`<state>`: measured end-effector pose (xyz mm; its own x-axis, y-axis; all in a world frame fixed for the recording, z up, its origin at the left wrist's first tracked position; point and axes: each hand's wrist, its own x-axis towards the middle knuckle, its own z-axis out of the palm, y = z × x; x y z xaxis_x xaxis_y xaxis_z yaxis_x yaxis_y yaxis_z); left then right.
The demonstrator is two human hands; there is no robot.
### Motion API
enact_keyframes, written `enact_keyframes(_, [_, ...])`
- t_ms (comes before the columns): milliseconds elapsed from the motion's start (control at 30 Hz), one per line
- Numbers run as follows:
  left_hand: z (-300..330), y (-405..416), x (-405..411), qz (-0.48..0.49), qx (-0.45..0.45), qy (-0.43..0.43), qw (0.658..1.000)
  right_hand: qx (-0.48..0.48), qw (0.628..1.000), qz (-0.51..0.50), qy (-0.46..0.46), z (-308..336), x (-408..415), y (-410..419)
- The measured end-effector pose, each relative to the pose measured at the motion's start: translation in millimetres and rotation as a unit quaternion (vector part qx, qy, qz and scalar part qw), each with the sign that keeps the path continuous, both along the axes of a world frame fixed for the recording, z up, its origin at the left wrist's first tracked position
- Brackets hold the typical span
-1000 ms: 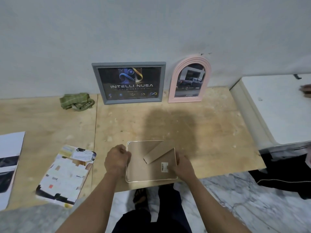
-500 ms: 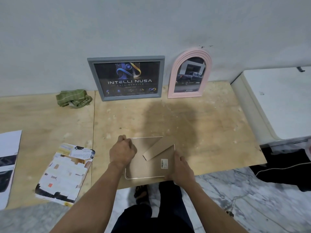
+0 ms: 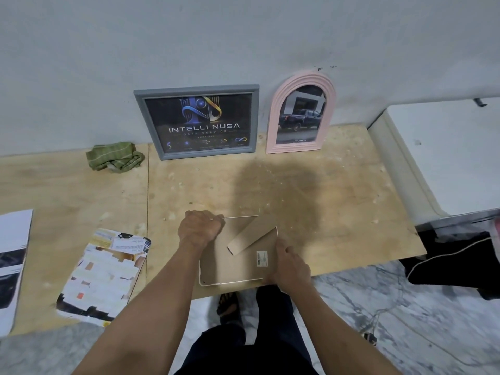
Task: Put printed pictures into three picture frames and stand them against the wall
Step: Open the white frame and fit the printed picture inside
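Pale grey wall [image 3: 243,36] at the far side; plywood tabletop [image 3: 311,201] runs along it, marble floor [image 3: 405,320] at the near edge. Far left, a printed sheet [image 3: 13,255] lies flat, cut off by the picture's edge. Right of it, a second print with pale patches [image 3: 100,277] lies flat on the wood. Far behind, a crumpled green cloth [image 3: 115,156] near the wall. Next right, a grey rectangular frame [image 3: 198,121] with a dark "INTELLI NUSA" print leans on the wall; just beside it, a pink arched frame [image 3: 301,115] showing a pickup truck, also leaning. Near centre, the third frame [image 3: 232,263] lies face down at the table's near edge, brown backing up, cardboard stand flap [image 3: 251,234] raised, barcode sticker [image 3: 263,258] near its right side. Left hand [image 3: 200,227], fingers curled, grips the frame's far left corner. Right hand [image 3: 290,266], fingers bent, holds the near right corner. Far right, a white cabinet [image 3: 446,152] butts against the table.
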<state>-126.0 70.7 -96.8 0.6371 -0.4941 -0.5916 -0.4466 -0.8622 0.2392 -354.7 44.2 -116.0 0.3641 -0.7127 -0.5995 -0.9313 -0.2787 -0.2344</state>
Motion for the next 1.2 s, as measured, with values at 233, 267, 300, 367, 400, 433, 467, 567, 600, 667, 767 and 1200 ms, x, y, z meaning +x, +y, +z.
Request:
enact_keyframes(233, [-9,9,6,0.023,-0.026,0.012,0.999,0.012,1.000,-0.008,-0.002,-1,1,-1])
enact_keyframes(267, [-9,11,5,0.031,-0.038,0.010,0.999,0.011,1.000,-0.009,-0.002,0,1,-1])
enact_keyframes(300, [-10,13,4,0.038,-0.049,0.004,0.998,0.012,1.000,-0.014,-0.004,0,1,-1])
enact_keyframes(367, [-11,16,-1,0.049,-0.063,-0.010,0.997,0.020,1.000,-0.023,-0.009,1,1,-1])
enact_keyframes(400, [-10,16,-4,0.054,-0.069,-0.009,0.996,0.023,0.999,-0.023,-0.011,1,2,-1])
enact_keyframes(433, [-9,15,-8,0.056,-0.072,-0.008,0.996,0.025,0.999,-0.023,-0.012,1,1,-1])
enact_keyframes(467, [-7,14,-12,0.058,-0.069,-0.004,0.996,0.023,0.999,-0.020,-0.011,1,1,-1])
enact_keyframes(567, [-6,11,-16,0.069,-0.060,0.010,0.996,0.019,1.000,-0.023,-0.010,0,0,-1])
enact_keyframes(600, [-7,10,-16,0.070,-0.056,0.015,0.996,0.022,0.999,-0.023,-0.008,1,1,0])
enact_keyframes(667, [-4,10,-15,0.066,-0.044,0.026,0.996,0.027,0.999,-0.021,-0.004,2,0,-1])
enact_keyframes(767, [1,11,-10,0.073,-0.033,0.040,0.996,0.024,1.000,-0.011,0.004,3,0,-2])
enact_keyframes(1200, [-6,23,7,0.200,-0.095,0.081,0.972,0.025,1.000,-0.012,0.010,5,2,-1])
